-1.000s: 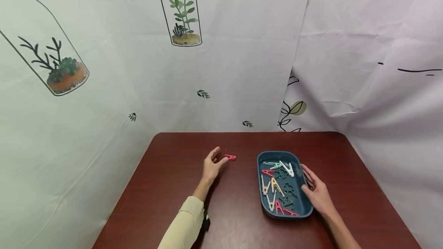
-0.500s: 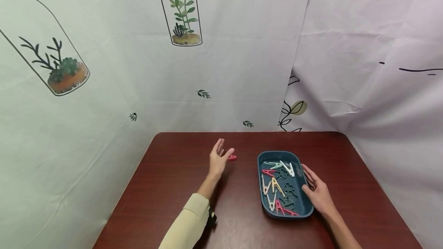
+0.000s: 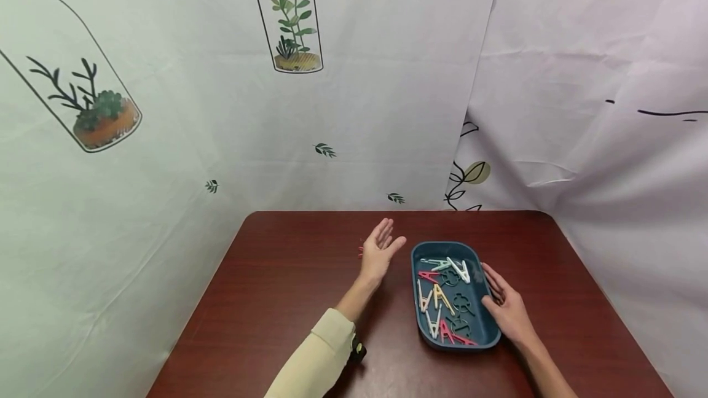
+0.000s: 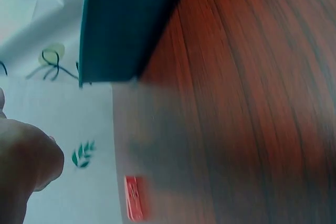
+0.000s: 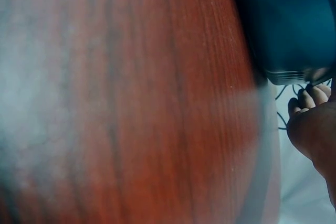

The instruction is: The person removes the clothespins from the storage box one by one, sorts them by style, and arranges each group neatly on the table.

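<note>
My left hand (image 3: 377,258) is over the table to the left of a dark blue tray (image 3: 495,330), fingers spread and nothing in them. Behind that hand a red clothespin (image 3: 361,252) lies on the table, mostly hidden in the head view; the left wrist view shows the red clothespin (image 4: 134,198) near its bottom edge. My right hand (image 3: 511,312) holds the tray's right side, thumb over the rim and fingers along the outer wall. Inside the tray lie several clothespins, among them a yellow clothespin (image 3: 441,298) and a white clothespin (image 3: 460,271), with dark green ring-shaped pieces (image 3: 461,303).
The reddish-brown table (image 3: 265,300) reaches back to a pale wall cloth (image 3: 381,121) printed with plants in jars. A dark device (image 3: 357,351) sits at the left wrist, below the light sleeve (image 3: 312,355).
My left hand has moved right, away from the red clothespin and closer to the tray, with its fingers spreading. The clothespin stays on the table. My right hand and the tray have not moved.
</note>
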The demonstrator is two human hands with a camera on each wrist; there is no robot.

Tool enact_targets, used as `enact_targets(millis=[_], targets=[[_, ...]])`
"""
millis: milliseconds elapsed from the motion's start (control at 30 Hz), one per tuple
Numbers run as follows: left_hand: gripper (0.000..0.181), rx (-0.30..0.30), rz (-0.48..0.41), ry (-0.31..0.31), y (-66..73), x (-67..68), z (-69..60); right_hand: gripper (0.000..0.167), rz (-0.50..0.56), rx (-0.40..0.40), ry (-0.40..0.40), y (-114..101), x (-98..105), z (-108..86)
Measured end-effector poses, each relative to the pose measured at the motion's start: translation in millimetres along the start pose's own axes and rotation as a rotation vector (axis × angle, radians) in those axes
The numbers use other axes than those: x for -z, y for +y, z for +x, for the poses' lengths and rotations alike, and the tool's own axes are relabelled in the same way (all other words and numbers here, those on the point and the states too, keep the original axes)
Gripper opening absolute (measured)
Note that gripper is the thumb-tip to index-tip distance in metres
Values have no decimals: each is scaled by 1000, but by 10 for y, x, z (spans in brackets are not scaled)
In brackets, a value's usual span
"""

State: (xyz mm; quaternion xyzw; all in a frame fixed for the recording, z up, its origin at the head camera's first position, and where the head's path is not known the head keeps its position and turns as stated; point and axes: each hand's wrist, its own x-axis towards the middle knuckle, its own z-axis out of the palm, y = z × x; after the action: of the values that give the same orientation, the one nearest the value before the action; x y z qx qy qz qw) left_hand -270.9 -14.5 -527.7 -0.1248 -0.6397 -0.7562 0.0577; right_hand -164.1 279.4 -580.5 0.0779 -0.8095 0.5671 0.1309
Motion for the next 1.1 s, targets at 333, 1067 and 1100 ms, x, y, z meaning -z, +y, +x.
enact_targets(millis=[333, 1067, 1100], targets=[[62, 76, -60, -2, 60, -395, -190, 70, 5, -6, -8, 2, -2, -9], [69, 242, -41, 121, -32, -1034, -554, 68, 2, -10, -13, 16, 1, -14], [69, 251, -27, 127, -45, -1052, -564, 69, -1, -13, -18, 18, 2, -16]])
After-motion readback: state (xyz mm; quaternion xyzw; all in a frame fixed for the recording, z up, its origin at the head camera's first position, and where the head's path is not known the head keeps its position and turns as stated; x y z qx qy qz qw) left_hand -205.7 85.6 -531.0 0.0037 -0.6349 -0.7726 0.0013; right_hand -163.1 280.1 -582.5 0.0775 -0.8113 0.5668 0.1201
